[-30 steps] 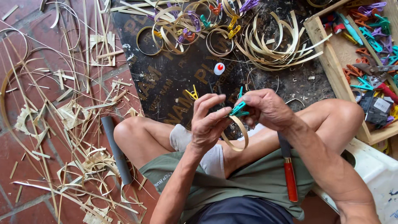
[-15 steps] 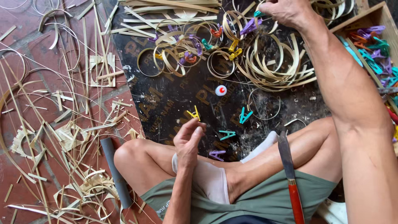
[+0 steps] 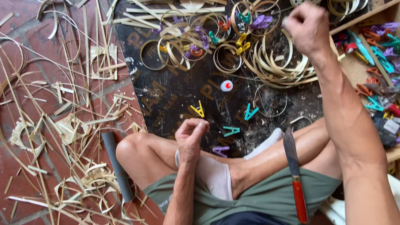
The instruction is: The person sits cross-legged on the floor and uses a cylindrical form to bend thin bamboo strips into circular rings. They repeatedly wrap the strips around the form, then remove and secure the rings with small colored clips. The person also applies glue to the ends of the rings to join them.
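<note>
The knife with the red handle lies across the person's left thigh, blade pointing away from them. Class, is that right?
Not quite. The head view shows the knife with the red handle lying on the right thigh, beside the right arm. Its blade does point away from the person.

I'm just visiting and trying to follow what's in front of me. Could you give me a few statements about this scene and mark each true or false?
1. The knife with the red handle lies on the person's lap. True.
2. The right hand rests on the knee. False: it is stretched out over the coiled bamboo strips.
3. The left hand grips the knife. False: it is loosely curled above the leg, apart from the knife.
4. Small coloured plastic clips lie on the black mat. True.
</note>
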`<state>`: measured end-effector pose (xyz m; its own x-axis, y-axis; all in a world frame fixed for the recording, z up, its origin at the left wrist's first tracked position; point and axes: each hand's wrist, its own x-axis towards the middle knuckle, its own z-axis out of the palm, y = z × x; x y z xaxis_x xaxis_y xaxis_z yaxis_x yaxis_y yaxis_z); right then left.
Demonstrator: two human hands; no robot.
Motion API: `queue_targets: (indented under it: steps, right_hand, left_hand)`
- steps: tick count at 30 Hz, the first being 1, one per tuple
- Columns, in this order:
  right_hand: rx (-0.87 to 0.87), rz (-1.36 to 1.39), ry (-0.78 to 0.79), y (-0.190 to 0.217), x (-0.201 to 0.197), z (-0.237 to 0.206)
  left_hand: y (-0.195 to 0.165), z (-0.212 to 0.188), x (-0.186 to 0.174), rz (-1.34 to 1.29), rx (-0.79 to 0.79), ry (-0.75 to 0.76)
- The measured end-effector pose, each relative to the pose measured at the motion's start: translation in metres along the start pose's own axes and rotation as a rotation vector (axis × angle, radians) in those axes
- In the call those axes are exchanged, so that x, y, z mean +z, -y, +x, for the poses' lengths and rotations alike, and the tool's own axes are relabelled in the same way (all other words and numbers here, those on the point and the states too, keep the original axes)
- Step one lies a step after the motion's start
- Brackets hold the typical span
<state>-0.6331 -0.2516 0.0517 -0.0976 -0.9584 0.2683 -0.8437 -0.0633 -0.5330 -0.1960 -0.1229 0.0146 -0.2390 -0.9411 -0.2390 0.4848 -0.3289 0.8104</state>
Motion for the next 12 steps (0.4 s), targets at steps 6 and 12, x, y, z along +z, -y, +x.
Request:
queue_targets:
  steps: [6,12]
  right_hand:
    - [-0.110,-0.169,0.038,0.019,0.030,-0.142]
    - [-0.073,-0.229,0.032,0.040,0.055,-0.168]
  left_hand:
    - [0.009,-0.034,-0.008,-0.137,0.045,0.023]
    - [0.011,-0.062,-0.010,-0.272,0.084,0.087]
